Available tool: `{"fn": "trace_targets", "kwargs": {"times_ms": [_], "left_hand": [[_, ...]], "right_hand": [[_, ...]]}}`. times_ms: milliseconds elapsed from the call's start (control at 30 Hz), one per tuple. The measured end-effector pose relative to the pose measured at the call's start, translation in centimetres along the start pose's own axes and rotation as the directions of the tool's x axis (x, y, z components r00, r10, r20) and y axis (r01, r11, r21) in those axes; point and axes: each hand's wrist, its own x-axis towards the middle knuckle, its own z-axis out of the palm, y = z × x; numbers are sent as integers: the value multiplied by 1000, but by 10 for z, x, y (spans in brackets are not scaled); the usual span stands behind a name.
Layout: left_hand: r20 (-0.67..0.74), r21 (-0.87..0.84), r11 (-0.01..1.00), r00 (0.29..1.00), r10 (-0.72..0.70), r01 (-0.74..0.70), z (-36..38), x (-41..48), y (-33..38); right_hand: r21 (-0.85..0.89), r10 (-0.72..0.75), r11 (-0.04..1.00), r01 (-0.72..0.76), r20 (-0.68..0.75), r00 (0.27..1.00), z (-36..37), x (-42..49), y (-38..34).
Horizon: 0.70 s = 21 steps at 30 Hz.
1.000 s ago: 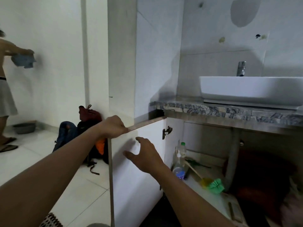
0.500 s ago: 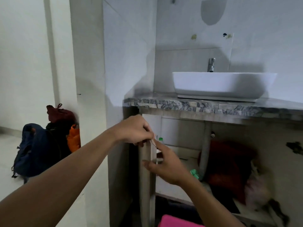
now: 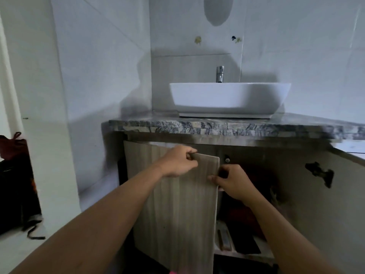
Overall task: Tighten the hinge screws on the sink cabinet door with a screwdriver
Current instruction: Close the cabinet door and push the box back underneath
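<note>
Door (image 3: 177, 204) top under left hand (image 3: 177, 162), edge in right hand (image 3: 231, 181)

The cabinet door (image 3: 177, 204) is pale grey-beige, with a wood-grain pattern of fine vertical streaks. The worktop (image 3: 217, 127) has a mottled stone edge: grey, white and black flecks in broken bands. The basin (image 3: 229, 97) is plain white and the tap (image 3: 219, 74) silver. The wall tiles (image 3: 296, 46) are pale bluish white, with 1 rounded grey patch (image 3: 217, 10), 2 yellowish smudges (image 3: 198, 40) and 1 small blue-black spot (image 3: 234, 37). The other door (image 3: 325, 214) shows an off-white inner face and a dark, nearly black hinge (image 3: 320, 174). Inside the cabinet is a dull red mass (image 3: 243, 212). At far left, a dark red bag (image 3: 11, 143) sits above a black bag (image 3: 13, 194). A pink sliver (image 3: 173, 272) marks the bottom edge.
</note>
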Motion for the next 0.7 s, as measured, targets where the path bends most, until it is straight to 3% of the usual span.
{"fn": "trace_targets", "kwargs": {"times_ms": [167, 367, 700], "left_hand": [[-1, -13, 1000, 1000, 20, -20, 17, 32, -1], [-10, 45, 999, 1000, 25, -25, 37, 65, -10], [-60, 137, 989, 996, 63, -54, 57, 84, -27]], "right_hand": [[11, 97, 995, -96, -124, 987, -1, 33, 17], [-48, 89, 993, -108, -291, 953, 8, 67, 34], [10, 166, 984, -175, -376, 911, 23, 97, 44]]}}
